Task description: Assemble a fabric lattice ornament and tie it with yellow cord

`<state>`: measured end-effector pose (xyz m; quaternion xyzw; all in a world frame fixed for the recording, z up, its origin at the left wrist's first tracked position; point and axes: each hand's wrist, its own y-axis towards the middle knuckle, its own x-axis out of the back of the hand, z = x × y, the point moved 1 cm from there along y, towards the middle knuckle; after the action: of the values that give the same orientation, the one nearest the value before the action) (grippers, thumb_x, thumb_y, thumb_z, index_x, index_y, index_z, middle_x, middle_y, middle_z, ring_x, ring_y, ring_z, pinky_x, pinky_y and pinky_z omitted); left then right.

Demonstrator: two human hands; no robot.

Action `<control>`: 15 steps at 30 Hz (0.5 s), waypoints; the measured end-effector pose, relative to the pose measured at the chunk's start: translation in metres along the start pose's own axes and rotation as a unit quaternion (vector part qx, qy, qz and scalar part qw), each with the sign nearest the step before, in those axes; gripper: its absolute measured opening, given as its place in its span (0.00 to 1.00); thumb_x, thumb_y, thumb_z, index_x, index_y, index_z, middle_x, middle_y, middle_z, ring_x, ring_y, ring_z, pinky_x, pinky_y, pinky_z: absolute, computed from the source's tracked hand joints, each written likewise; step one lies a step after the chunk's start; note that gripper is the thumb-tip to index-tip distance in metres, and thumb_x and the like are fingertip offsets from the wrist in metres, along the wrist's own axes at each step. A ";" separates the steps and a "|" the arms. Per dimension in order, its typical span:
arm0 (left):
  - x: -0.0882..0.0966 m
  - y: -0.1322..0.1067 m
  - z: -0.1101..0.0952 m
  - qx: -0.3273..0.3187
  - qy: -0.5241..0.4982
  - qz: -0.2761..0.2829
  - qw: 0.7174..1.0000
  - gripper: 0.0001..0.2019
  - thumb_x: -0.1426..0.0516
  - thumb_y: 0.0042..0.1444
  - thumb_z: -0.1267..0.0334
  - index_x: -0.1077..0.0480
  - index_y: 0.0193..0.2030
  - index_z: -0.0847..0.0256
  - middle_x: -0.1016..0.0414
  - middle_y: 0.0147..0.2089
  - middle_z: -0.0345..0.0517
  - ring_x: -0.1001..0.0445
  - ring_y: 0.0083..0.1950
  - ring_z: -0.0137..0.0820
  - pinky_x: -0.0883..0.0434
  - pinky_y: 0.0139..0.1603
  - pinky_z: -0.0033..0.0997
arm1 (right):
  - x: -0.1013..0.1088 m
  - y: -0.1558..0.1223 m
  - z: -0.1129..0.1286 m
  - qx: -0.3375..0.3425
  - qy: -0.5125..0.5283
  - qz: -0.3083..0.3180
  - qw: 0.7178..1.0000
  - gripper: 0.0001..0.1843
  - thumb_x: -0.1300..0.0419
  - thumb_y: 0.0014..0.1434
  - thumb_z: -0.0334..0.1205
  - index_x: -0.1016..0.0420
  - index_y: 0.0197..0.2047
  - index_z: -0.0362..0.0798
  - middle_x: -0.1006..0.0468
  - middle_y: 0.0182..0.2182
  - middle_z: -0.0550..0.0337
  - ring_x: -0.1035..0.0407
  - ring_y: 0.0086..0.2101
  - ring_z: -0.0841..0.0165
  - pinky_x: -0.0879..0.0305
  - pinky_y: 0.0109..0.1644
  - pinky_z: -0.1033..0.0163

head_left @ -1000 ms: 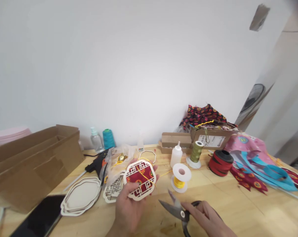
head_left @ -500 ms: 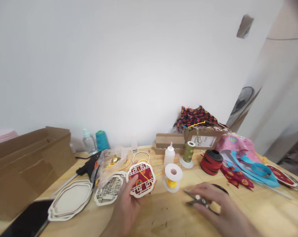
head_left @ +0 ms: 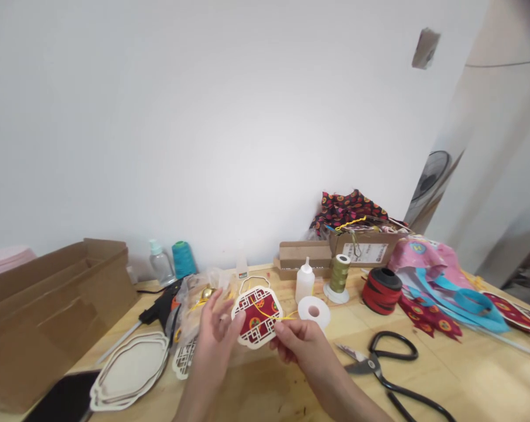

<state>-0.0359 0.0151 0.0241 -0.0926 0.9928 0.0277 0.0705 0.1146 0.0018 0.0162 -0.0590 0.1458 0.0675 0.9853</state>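
Both hands close: left hand (head_left: 216, 334) on a lattice-framed red panel (head_left: 258, 316), right hand (head_left: 297, 349) pinching yellow cord (head_left: 276, 318) (thin)

Plain white wall (head_left: 203, 117), electric fan (head_left: 430, 176)

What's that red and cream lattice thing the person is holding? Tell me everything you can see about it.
The panel is a flat, many-sided piece with rounded corners: a cream lattice frame, apparently wood or card, over red fabric printed with round gold and green motifs. It is held up above the wooden table, tilted, between both hands. The left hand grips its left edge. A thin yellow cord crosses its face, and the right hand pinches that cord near the panel's right edge.
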 end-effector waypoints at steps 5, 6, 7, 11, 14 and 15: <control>0.008 0.007 -0.027 -0.280 0.413 0.188 0.846 0.06 0.45 0.50 0.60 0.28 0.29 0.56 0.32 0.33 0.42 0.33 0.39 0.33 0.36 0.41 0.35 | 0.002 0.005 0.002 0.047 -0.076 -0.002 0.996 0.24 0.40 0.42 0.57 0.27 0.18 0.42 0.33 0.14 0.64 0.46 0.16 0.78 0.51 0.21 0.70; 0.005 0.007 -0.030 -0.296 0.452 0.223 0.811 0.07 0.47 0.52 0.62 0.28 0.30 0.56 0.32 0.32 0.42 0.33 0.37 0.32 0.36 0.38 0.33 | 0.003 0.005 0.000 0.055 -0.084 -0.006 0.995 0.24 0.40 0.42 0.58 0.27 0.18 0.42 0.34 0.13 0.64 0.46 0.16 0.77 0.51 0.21 0.70; 0.002 0.007 -0.033 -0.307 0.483 0.248 0.781 0.08 0.48 0.53 0.63 0.27 0.30 0.56 0.32 0.31 0.42 0.33 0.35 0.31 0.36 0.35 0.32 | 0.003 0.005 -0.002 0.062 -0.091 -0.010 0.994 0.24 0.41 0.42 0.58 0.27 0.18 0.42 0.35 0.13 0.64 0.46 0.16 0.77 0.51 0.20 0.70; -0.011 0.009 -0.036 -0.323 0.560 0.275 0.712 0.08 0.48 0.53 0.64 0.27 0.30 0.57 0.30 0.30 0.42 0.33 0.35 0.32 0.37 0.34 0.32 | 0.005 0.004 -0.008 0.086 -0.103 -0.030 0.990 0.24 0.41 0.42 0.58 0.27 0.19 0.42 0.36 0.13 0.65 0.46 0.17 0.76 0.51 0.20 0.70; -0.018 0.009 -0.038 -0.325 0.601 0.285 0.672 0.09 0.48 0.53 0.63 0.26 0.29 0.56 0.28 0.29 0.42 0.32 0.35 0.33 0.38 0.34 0.33 | 0.006 0.003 -0.009 0.110 -0.108 -0.041 0.987 0.23 0.42 0.43 0.57 0.28 0.19 0.42 0.38 0.13 0.66 0.47 0.17 0.76 0.52 0.20 0.70; -0.021 0.008 -0.039 -0.324 0.616 0.288 0.658 0.09 0.48 0.54 0.63 0.26 0.29 0.56 0.28 0.30 0.43 0.32 0.34 0.33 0.38 0.34 0.34 | 0.006 0.003 -0.010 0.119 -0.110 -0.042 0.986 0.22 0.42 0.44 0.56 0.28 0.19 0.42 0.39 0.13 0.66 0.48 0.18 0.76 0.52 0.20 0.70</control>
<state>-0.0226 0.0245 0.0656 0.1849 0.7139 0.3030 -0.6036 0.1171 0.0046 0.0047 0.0600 0.0414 0.0144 0.9972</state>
